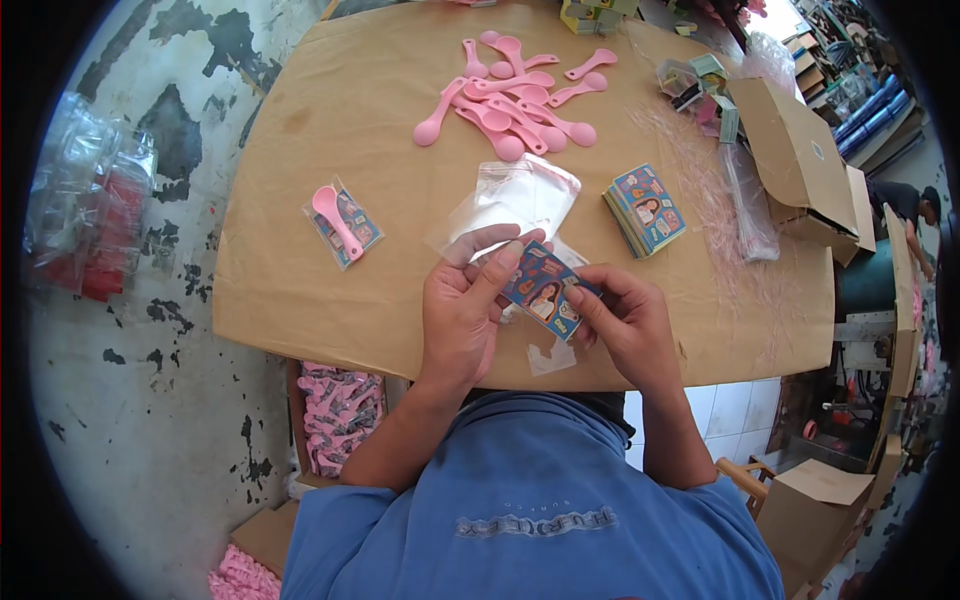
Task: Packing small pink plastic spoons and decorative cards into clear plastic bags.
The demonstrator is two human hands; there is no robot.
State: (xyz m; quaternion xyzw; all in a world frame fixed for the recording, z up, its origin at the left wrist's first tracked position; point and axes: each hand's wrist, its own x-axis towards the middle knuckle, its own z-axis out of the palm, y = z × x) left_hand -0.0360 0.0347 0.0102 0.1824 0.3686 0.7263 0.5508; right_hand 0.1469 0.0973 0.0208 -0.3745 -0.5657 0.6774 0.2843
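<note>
A small blue printed card (541,290) is held between my two hands over the near part of the table. My left hand (462,312) pinches its left end with thumb and fingers. Clear plastic shows by these fingertips; whether they grip it too, I cannot tell. The thumb of my right hand (632,322) lies on the card's right end, with the fingers behind it. Just beyond my hands lies a stack of clear plastic bags (522,196). To the right sits a stack of similar cards (650,208). Pink measuring spoons (508,98) lie heaped at the far middle.
On the left of the table is a clear packet with a card and a pink spoon (338,222). An open cardboard box (800,150) and pink plastic strands (735,210) are at the right. A box of packed pink spoons (340,415) stands below the left edge. Another person (905,205) is far right.
</note>
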